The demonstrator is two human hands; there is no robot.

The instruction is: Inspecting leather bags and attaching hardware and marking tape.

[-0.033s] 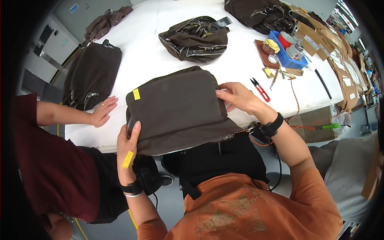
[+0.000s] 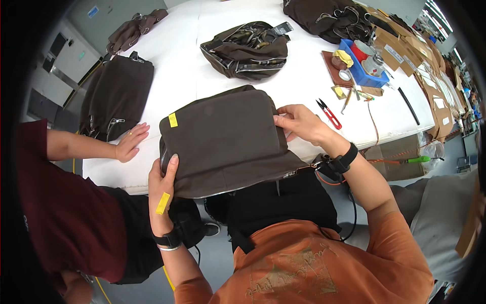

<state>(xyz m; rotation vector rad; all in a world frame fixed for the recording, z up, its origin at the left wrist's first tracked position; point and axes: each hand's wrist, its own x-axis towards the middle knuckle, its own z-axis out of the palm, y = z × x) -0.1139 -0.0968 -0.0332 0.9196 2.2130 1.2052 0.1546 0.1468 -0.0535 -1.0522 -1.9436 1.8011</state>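
A dark brown fabric bag point(image 2: 223, 137) lies at the table's front edge, its zippered edge toward me and overhanging. A small yellow sticker point(image 2: 173, 119) marks its upper left corner. My left hand point(image 2: 163, 182) grips the bag's lower left side, thumb on top and fingers hidden beneath. Yellow tape point(image 2: 162, 203) is stuck to the back of that hand. At the bag's right edge, my right hand point(image 2: 299, 123) holds the side between thumb and fingers; some fingertips are hidden. Red-handled thread snips point(image 2: 330, 114) lie just right of that hand.
Another person's hand point(image 2: 132, 143) rests flat on the white table point(image 2: 177, 61) at left, by a second brown bag point(image 2: 124, 91). An open brown bag point(image 2: 248, 50) sits farther back. At right stand a blue bin point(image 2: 360, 71), a brown jar point(image 2: 340, 61) and small tools.
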